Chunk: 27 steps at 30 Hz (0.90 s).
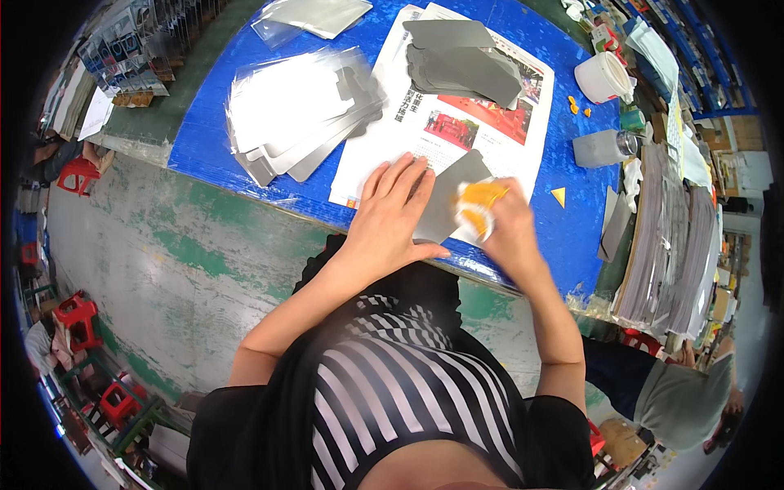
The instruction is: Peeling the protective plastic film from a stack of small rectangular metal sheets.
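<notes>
A thin dark-grey plate (447, 189) lies on a printed newspaper (523, 151) near the table's front edge. My left hand (390, 214) rests flat along the plate's left side, fingers stretched out and thumb at its near corner. In my closed right hand (516, 227) is a bunched yellow-and-white cloth (477, 202), slightly blurred, against the plate's right part. Farther back on the newspaper sits a loose pile of similar grey plates (461, 67). To the left, a fanned pile of shiny sheets (286, 106) lies on the blue table cover (200, 135).
At the right stand a white tub (603, 78), a clear jar (603, 149) and tall paper stacks (665, 237). Small orange scraps (580, 107) and a yellow triangle (559, 196) lie nearby. More clear sheets (314, 15) are at the back. Another person (686, 400) is at lower right.
</notes>
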Motion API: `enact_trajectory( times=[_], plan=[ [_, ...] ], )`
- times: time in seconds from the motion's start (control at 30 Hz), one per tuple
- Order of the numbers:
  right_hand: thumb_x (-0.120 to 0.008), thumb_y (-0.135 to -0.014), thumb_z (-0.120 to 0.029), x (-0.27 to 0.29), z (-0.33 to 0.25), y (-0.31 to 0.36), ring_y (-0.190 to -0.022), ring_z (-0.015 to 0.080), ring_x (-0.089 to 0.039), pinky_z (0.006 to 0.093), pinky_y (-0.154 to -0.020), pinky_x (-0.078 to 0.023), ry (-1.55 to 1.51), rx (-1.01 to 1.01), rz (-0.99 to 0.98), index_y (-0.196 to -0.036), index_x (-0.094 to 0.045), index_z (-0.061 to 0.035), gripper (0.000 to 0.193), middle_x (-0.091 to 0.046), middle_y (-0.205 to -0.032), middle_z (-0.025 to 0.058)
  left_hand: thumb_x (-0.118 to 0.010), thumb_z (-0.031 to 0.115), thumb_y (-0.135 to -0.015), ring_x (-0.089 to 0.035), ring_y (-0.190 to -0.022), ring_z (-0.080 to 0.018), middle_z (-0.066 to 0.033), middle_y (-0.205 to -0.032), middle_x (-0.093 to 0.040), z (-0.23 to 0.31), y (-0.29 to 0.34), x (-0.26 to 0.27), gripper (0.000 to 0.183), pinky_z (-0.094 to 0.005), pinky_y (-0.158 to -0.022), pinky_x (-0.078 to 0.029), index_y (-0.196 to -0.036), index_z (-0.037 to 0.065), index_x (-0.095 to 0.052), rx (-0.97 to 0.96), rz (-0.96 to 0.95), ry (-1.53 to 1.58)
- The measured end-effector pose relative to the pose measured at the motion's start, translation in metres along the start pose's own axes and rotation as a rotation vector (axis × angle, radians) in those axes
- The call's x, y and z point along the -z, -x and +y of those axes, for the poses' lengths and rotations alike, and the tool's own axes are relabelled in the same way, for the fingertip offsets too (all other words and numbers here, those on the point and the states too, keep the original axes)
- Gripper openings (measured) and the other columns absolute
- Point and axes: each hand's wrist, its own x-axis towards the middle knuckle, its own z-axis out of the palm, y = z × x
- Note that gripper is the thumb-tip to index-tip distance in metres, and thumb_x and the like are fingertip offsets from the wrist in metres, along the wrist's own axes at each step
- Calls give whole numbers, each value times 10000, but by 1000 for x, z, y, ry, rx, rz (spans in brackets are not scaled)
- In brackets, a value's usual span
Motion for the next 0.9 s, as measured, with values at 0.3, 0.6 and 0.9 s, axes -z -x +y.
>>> enact_trajectory(
  times=[0.3, 0.6, 0.9],
  plan=[
    [-745, -645, -64, -2, 0, 13, -867, 324, -578, 388, -740, -497, -42, 2, -9, -878, -650, -36, 253, -635, -884, 118, -802, 433, -593, -295, -1338, -346, -185, -1389, -380, 2, 1, 0, 957, -485, -1090, -219, -1323, -34, -396, -15, -33, 27],
    [-711, -640, -35, -1, -14, 8, -922, 347, -556, 416, -830, -462, -142, 60, -90, -935, -642, -34, 302, -629, -928, 127, -787, 490, -574, -312, -1320, -350, -201, -1342, -406, -6, -6, 7, 989, -489, -1083, -233, -1305, -49, -396, -46, -20, 0],
    [-658, -741, -41, -6, -30, 23, -921, 387, -543, 472, -909, -401, -13, 76, -125, -926, -620, -16, 191, -604, -944, 172, -821, 463, -482, -359, -1255, -383, -213, -1256, -444, -7, 6, -7, 999, -480, -1033, -284, -1234, -61, -422, -157, 109, 156]
  ],
)
